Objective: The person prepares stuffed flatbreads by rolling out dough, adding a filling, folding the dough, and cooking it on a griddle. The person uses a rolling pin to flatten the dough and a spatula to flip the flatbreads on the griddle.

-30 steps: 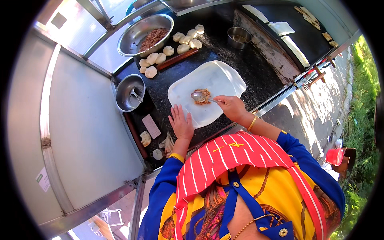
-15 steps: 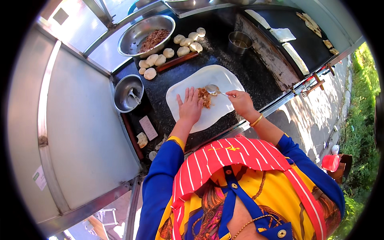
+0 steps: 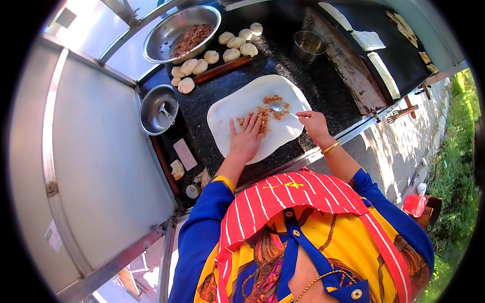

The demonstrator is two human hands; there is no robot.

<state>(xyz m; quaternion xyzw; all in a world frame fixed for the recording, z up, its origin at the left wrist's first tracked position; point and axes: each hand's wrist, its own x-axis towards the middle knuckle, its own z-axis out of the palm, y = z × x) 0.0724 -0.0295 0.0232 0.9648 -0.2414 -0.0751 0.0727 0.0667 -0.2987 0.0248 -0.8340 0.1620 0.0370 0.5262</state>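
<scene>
1. Left hand (image 3: 246, 140) lies flat, fingers spread wide, palm down on the dough sheet (image 3: 237, 108), holding nothing; fingertips touch the filling (image 3: 262, 115).
2. Right hand (image 3: 314, 123) pinches a spoon (image 3: 279, 108) by the handle; spoon bowl sits in the filling at 10 o'clock from the hand.
3. Dough sheet is thin, white, roughly oval, spread on the black counter (image 3: 328, 86) at frame centre, 12 o'clock from the person's chest.
4. Filling is brown and crumbly, scattered across the middle of the sheet between both hands.
5. Dough balls (image 3: 230, 48) are in a row at 11 o'clock from the sheet, beside a wooden stick (image 3: 222, 69).
6. Big steel bowl (image 3: 182, 33) of brown mince is at 11 o'clock, beyond the balls.
7. Small steel bowl (image 3: 157, 108) with a utensil inside is at 9 o'clock from the sheet.
8. Steel cup (image 3: 309, 44) is at 1 o'clock.
9. Dark griddle (image 3: 399, 50) with flat pieces on it is at 2 o'clock, far right.
</scene>
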